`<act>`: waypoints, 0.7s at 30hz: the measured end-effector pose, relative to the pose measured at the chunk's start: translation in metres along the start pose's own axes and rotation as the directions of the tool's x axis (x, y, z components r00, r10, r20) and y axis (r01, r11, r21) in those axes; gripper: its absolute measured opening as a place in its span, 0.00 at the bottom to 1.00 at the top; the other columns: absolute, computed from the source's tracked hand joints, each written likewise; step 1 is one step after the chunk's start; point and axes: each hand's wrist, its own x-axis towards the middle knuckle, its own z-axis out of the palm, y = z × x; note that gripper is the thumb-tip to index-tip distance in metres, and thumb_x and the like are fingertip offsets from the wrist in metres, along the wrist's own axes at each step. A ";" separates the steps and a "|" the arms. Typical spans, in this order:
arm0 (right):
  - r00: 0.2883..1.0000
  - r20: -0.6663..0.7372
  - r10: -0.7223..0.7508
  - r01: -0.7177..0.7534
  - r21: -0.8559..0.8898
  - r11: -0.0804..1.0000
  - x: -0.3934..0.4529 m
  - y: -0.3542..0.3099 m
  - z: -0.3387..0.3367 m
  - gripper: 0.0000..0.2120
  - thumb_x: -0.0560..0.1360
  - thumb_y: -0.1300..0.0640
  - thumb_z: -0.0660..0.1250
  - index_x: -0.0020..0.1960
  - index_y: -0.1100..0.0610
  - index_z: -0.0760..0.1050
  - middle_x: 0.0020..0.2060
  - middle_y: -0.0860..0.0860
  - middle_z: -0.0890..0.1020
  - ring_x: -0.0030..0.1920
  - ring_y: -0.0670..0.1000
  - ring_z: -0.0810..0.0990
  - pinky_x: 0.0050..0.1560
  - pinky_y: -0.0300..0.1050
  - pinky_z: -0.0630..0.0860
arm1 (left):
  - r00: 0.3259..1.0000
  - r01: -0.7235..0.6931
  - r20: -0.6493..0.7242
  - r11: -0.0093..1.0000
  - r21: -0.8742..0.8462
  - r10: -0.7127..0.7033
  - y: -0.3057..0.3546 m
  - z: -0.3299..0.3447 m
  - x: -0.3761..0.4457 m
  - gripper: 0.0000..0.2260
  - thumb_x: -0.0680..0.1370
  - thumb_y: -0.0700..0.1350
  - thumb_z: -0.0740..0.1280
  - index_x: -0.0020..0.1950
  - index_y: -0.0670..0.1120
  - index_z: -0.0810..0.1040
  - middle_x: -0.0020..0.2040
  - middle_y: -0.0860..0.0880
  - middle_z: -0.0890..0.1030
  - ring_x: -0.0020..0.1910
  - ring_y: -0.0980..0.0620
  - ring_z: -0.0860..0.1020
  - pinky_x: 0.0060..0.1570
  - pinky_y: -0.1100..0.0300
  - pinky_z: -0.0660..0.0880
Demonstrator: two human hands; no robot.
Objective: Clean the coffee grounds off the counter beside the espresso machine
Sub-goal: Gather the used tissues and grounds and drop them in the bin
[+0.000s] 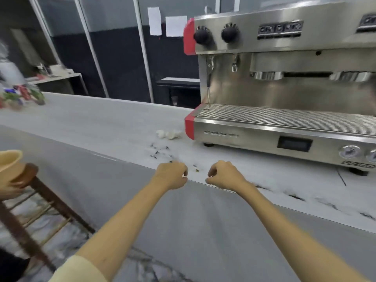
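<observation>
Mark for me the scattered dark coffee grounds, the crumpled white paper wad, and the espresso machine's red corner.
Scattered dark coffee grounds (159,152), head view, middle of the patch.
Crumpled white paper wad (168,134), head view, its centre.
Stainless espresso machine (189,127), head view, lower red corner.

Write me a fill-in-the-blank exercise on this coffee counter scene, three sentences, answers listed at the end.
1. The dark scattered coffee grounds lie on the white counter to the ____ of the stainless steel espresso machine.
2. The crumpled white tissue lies beside the machine's ____ corner trim.
3. The left hand and the right hand both have their fingers ____ at the counter's front edge.

Missing words: left; red; curled
</observation>
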 end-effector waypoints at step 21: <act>0.983 -0.182 0.035 -0.047 -0.060 0.997 0.306 -0.113 0.089 0.20 0.69 0.52 0.68 0.60 0.55 0.73 0.59 0.55 0.76 0.61 0.58 0.69 0.56 0.52 0.72 | 0.996 -0.021 -0.088 0.981 -0.195 0.004 -0.240 -0.013 0.226 0.18 0.76 0.50 0.63 0.65 0.50 0.70 0.65 0.46 0.71 0.63 0.44 0.71 0.59 0.50 0.71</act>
